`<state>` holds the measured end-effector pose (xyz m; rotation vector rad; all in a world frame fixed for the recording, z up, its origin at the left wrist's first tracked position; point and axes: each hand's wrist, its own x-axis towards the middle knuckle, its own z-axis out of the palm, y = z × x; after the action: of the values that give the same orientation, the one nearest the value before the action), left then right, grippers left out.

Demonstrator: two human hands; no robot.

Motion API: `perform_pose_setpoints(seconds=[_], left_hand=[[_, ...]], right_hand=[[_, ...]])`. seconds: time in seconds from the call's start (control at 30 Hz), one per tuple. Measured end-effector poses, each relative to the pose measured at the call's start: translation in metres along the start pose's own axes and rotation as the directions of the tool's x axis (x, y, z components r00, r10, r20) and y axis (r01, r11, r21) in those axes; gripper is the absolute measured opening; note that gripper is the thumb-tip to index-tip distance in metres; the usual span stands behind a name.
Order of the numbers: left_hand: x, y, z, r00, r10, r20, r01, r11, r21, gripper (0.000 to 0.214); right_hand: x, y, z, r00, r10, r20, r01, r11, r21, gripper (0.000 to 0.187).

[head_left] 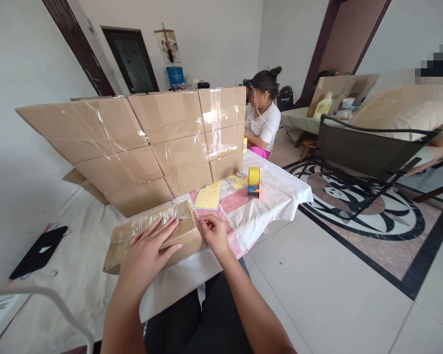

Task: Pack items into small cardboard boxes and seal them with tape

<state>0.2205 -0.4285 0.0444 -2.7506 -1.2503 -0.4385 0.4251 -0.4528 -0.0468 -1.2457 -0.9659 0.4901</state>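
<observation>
A small cardboard box [180, 231] wrapped in clear tape lies on the cloth-covered table [276, 196] just in front of me. My left hand [145, 253] rests flat on top of it with the fingers spread. My right hand [214, 233] sits at the box's right end, fingers curled in a pinch against the edge; what they grip is too small to make out. An orange and yellow tape dispenser [254, 182] stands on the table a little beyond my right hand.
A wall of several taped cardboard boxes [151, 142] stands behind the small box. Another person [264, 118] sits at the table's far end. A black folding chair [369, 152] stands on the right and a black phone [39, 250] lies on the left.
</observation>
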Motion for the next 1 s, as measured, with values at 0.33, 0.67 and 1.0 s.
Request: perform_pose_setpoints(seconds=[0.33,0.67,1.0], left_hand=[[0.0,-0.002,0.0,1.0,-0.015,0.027,0.015,1.0,-0.018,0.056],[0.002,-0.001,0.0,0.999,-0.004,0.038,0.005,1.0,-0.025,0.056],[0.003,-0.002,0.0,0.999,-0.009,0.041,0.009,1.0,0.004,0.055]], right_hand=[[-0.004,0.0,-0.003,0.991,-0.054,0.126,0.041,0.994,0.099,0.027],[-0.028,0.007,-0.023,0.969,-0.02,0.247,-0.035,0.975,0.217,0.054],[-0.019,0.02,-0.013,0.954,0.031,0.297,-0.113,0.959,0.262,0.065]])
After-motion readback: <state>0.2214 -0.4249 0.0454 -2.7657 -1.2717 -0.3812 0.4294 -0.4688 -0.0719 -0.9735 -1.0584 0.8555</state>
